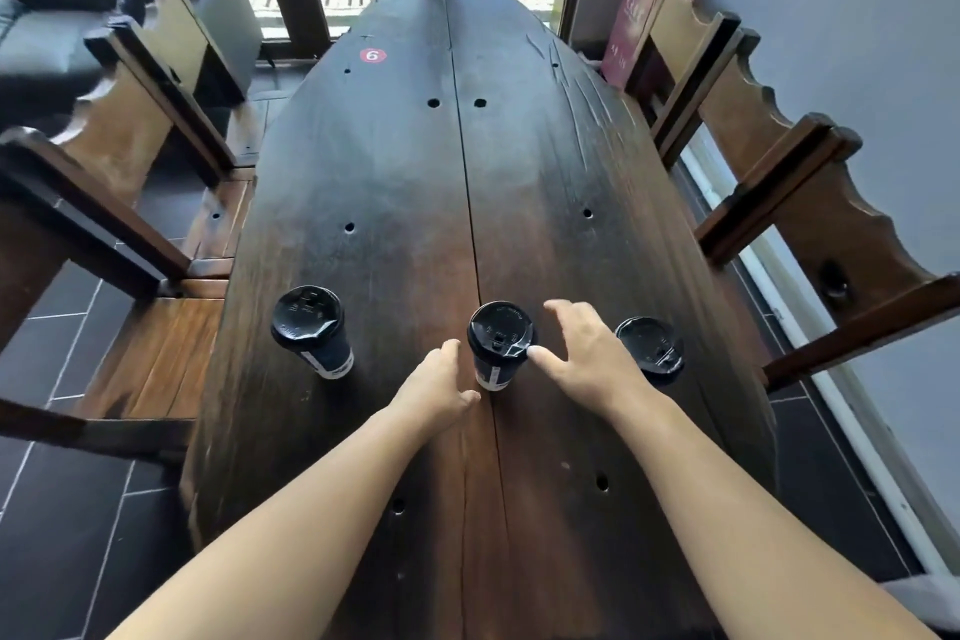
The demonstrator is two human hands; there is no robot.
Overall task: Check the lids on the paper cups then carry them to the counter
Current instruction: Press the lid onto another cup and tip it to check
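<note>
Lids (pixel 500 327) cover three paper cups (pixel 332 353), hiding contents.

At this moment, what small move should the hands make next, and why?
Probably close both hands on the middle cup: left hand steadying its side, right hand pressing its lid. Both hands are open and flank that cup, neither gripping it yet.

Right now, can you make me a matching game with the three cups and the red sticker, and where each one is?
Things: 1 left cup; 2 middle cup; 3 right cup; 4 red sticker.
Places: A between left hand and right hand; B far up the table; C alone near the left edge; D partly behind the right hand.
Pairs: 1-C; 2-A; 3-D; 4-B.
</note>
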